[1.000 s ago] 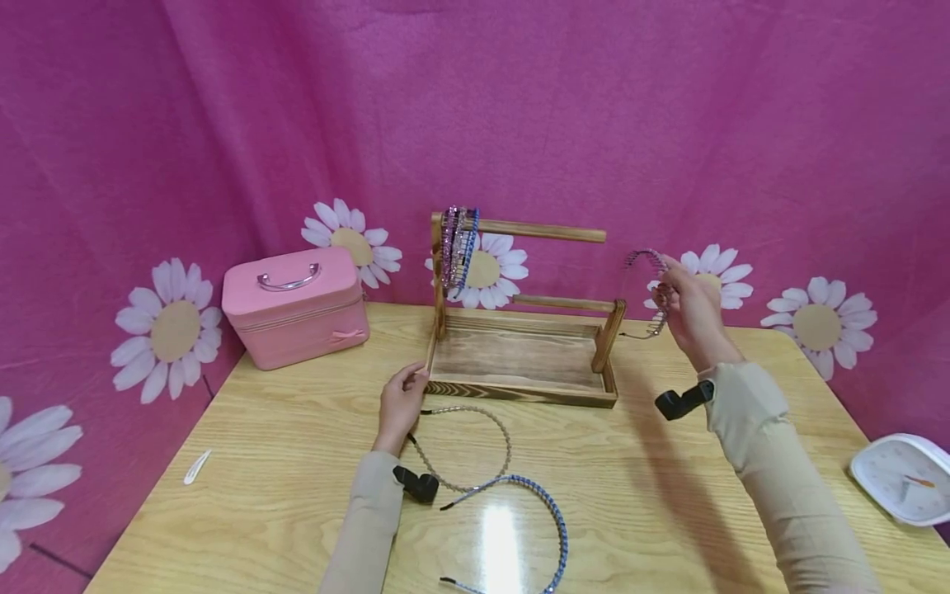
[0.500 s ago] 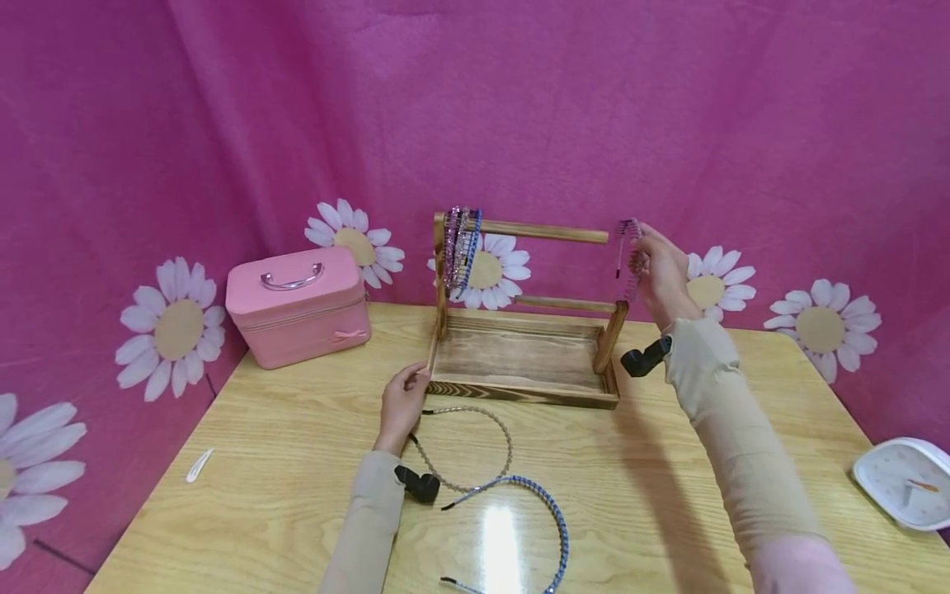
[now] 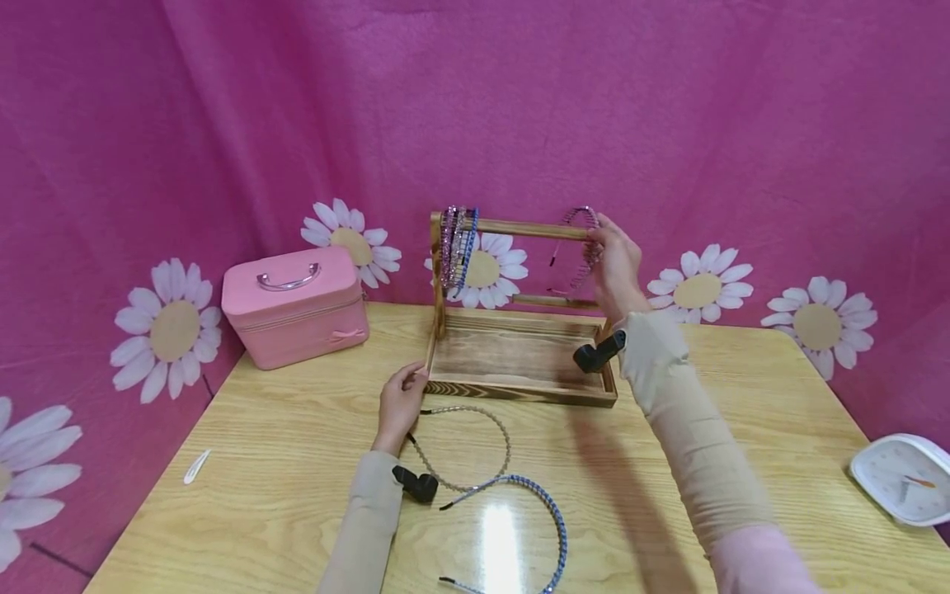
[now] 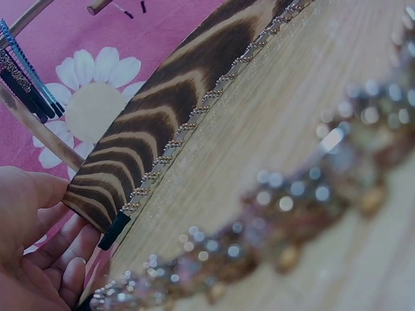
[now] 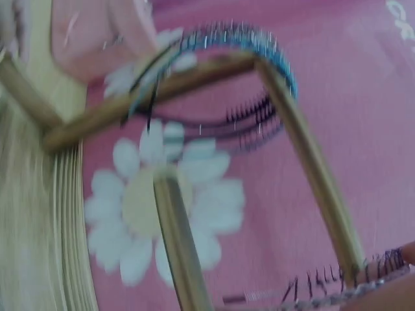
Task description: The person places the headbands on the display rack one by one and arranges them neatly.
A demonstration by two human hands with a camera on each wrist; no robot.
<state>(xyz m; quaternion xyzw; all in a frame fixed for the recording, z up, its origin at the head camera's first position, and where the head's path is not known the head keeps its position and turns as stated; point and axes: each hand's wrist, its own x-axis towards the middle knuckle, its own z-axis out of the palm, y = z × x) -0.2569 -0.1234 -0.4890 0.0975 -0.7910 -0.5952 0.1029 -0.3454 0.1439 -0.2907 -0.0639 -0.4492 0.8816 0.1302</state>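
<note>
My right hand [image 3: 618, 260] pinches a pink beaded headband [image 3: 590, 252] with comb teeth at the right end of the upper bar [image 3: 534, 230] of a wooden rack [image 3: 519, 394]. In the head view the headband loops around that bar end. My left hand [image 3: 401, 404] grips the front left corner of the rack, thumb and fingers on either side of the striped wood [image 4: 139, 133]. Several headbands [image 3: 460, 247], pink, silvery and blue, hang at the bar's left end. Close to my left hand, a beaded gold-grey headband [image 3: 509, 445] lies on the table.
A blue wrapped headband [image 3: 560, 528] lies at the table's front, its end at the lower frame edge. A pink case [image 3: 297, 318] stands back left, a white hair clip [image 3: 196, 467] lies left, and a white clock [image 3: 901, 480] stands at the right edge. A pink curtain hangs behind.
My right hand has carried the pink headband leftward and up, from right of the rack to the upper bar's end, where it now loops around the bar. The left hand has stayed put.
</note>
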